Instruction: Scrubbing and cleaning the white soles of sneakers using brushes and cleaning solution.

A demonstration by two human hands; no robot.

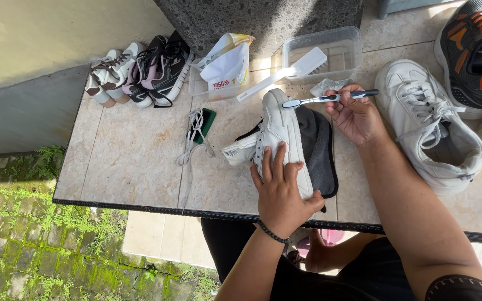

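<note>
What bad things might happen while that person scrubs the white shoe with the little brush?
1. The white shoe lies near the table edge, steadied only by the left hand; a hard scrub might push it off.
2. The toothbrush in the right hand could flick dirty drops onto the other white sneaker.
3. The loose laces trail toward the edge and might slide off.
</note>
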